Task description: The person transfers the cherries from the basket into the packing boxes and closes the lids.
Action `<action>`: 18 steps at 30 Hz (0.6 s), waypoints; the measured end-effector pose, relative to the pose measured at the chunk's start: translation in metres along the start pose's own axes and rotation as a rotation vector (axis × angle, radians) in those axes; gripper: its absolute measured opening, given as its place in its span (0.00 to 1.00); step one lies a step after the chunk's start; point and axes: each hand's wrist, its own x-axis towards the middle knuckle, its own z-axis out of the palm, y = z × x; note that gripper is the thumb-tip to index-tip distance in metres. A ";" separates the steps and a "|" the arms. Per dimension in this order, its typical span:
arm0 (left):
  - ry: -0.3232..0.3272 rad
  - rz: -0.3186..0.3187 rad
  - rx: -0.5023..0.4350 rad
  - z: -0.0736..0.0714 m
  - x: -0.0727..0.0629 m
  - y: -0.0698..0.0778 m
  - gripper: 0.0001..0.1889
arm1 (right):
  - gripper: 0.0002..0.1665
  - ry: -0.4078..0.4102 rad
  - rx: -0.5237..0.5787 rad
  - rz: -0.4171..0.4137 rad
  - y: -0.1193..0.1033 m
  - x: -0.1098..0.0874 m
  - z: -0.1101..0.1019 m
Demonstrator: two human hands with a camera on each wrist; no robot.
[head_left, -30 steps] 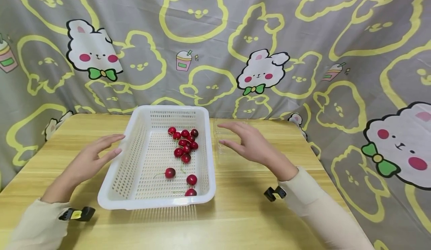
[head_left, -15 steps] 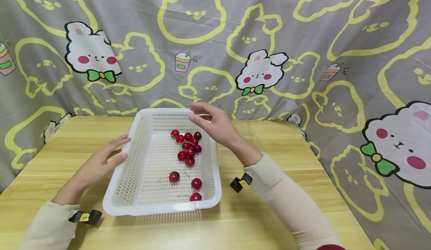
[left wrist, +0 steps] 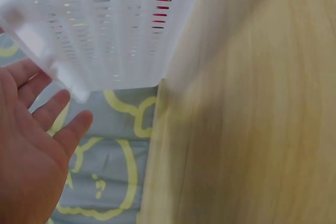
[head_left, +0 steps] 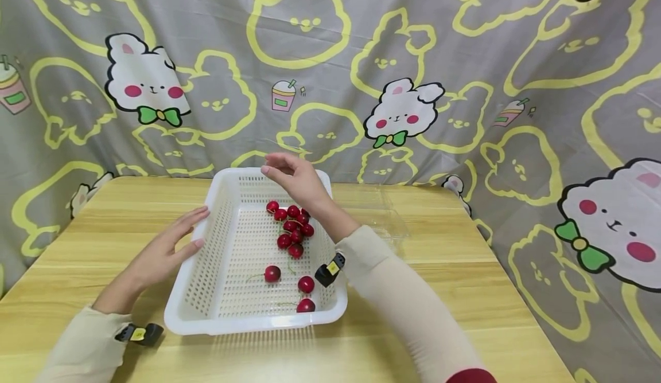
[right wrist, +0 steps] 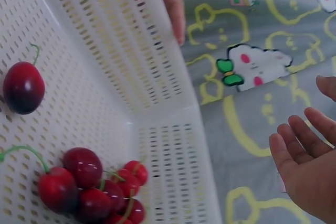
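Observation:
A white perforated plastic basket (head_left: 227,325) holds several red cherries (head_left: 272,274) with green stems, most of them clustered toward its right side. My left hand (head_left: 165,251) is at the basket's left rim, fingertips against it and thumb along the outer edge. In the left wrist view the left hand (left wrist: 31,145) has its fingers extended beside the rim. My right hand (head_left: 299,185) is over the far right part of the basket, fingers loosely bent. The right wrist view shows nothing held in the right hand (right wrist: 310,166), which is apart from the basket rim (right wrist: 202,150).
A clear plastic container (head_left: 382,214) stands on the wooden table (head_left: 444,291) just right of the basket, partly behind my right forearm. A grey curtain (head_left: 320,45) with cartoon rabbits hangs along the table's back and right edges.
My right hand has moved left from beside the basket to over its far end. The basket has shifted a little right and toward me, with my left hand following at its rim.

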 end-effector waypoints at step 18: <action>0.003 0.015 0.055 0.003 0.001 0.007 0.31 | 0.23 0.056 -0.275 0.219 0.053 0.032 0.036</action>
